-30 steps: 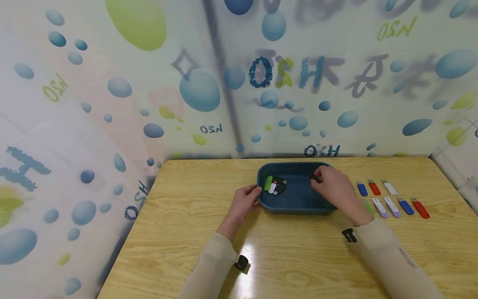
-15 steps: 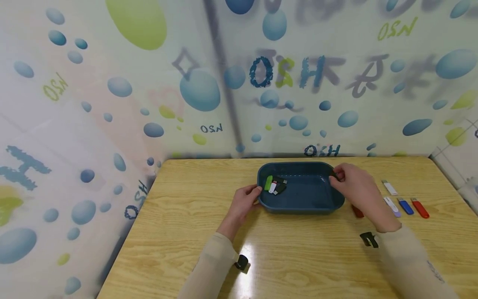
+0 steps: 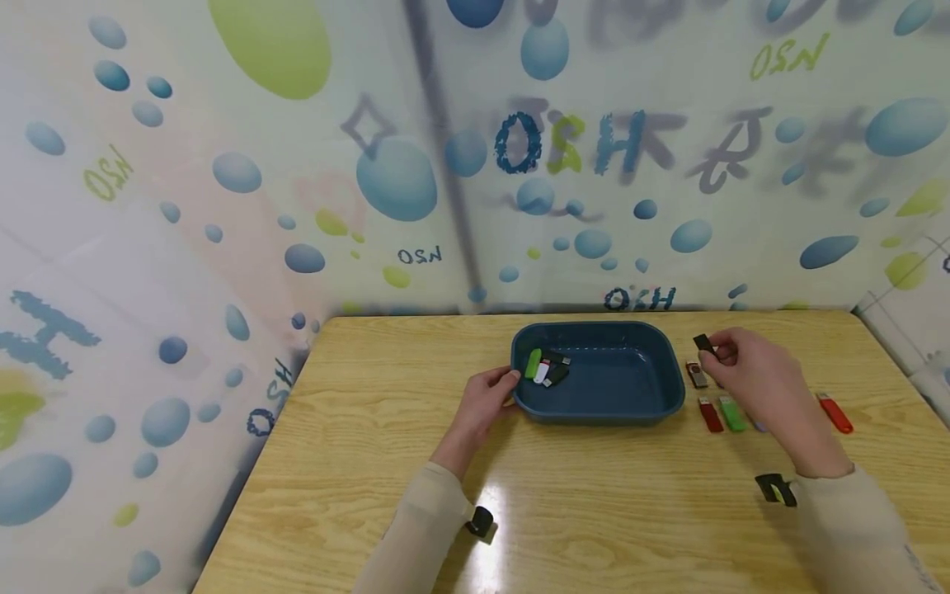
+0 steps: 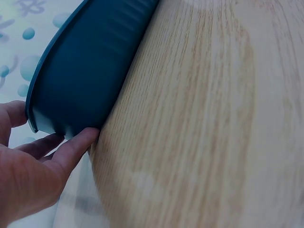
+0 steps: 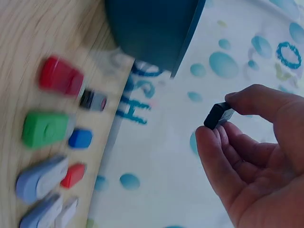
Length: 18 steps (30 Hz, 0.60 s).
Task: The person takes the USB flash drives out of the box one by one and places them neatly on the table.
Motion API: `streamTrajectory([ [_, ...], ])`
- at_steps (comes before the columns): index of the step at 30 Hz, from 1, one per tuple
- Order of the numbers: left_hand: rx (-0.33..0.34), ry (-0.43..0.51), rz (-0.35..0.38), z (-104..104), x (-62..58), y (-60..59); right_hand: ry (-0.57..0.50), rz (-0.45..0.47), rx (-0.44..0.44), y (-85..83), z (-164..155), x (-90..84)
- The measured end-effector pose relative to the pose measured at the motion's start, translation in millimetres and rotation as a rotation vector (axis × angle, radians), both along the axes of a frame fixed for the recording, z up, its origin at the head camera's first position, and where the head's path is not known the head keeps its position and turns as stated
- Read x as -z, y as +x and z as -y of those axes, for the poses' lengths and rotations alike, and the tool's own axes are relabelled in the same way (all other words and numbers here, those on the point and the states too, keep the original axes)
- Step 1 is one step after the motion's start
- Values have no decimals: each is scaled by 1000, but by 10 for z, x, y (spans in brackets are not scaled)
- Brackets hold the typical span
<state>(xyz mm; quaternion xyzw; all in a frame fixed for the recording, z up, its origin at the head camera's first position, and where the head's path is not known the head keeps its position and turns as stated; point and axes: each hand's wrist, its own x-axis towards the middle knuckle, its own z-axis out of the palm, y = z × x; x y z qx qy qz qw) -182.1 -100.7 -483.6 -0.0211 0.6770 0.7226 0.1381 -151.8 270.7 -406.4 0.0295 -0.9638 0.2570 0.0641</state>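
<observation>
My right hand (image 3: 731,355) pinches a small black USB stick (image 3: 703,342) (image 5: 218,115) in the air, just right of the dark blue tray (image 3: 668,404) (image 5: 152,28). My left hand (image 3: 490,396) (image 4: 33,166) grips the tray's left rim (image 4: 35,121), thumb over the edge and fingers against its outer wall. Inside the tray, at its left end, lie a green stick (image 3: 533,364), a white one and black ones (image 3: 555,369). Below my right hand, on the wooden table (image 3: 594,511), lie a dark red-and-black stick (image 3: 696,375), a red stick (image 3: 709,415) and a green stick (image 3: 731,413).
More sticks lie in rows right of the tray: a red one (image 3: 834,413) at the far right, and in the right wrist view red (image 5: 59,76), green (image 5: 45,128), blue (image 5: 80,138) and lilac (image 5: 40,176) ones. A patterned sheet (image 3: 371,165) walls the table's back and left.
My right hand has lifted out of the tray with the black stick and moved right, over the rows of sticks. The left hand stays on the tray's rim.
</observation>
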Motion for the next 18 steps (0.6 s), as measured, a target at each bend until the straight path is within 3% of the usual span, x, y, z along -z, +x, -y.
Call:
streamTrajectory([
  [10,1,-9,4,4,2,-4,32,-9,53,17,-463,50],
  [18,-6,-7,13,5,3,-2,58,46,87,-17,-759,101],
])
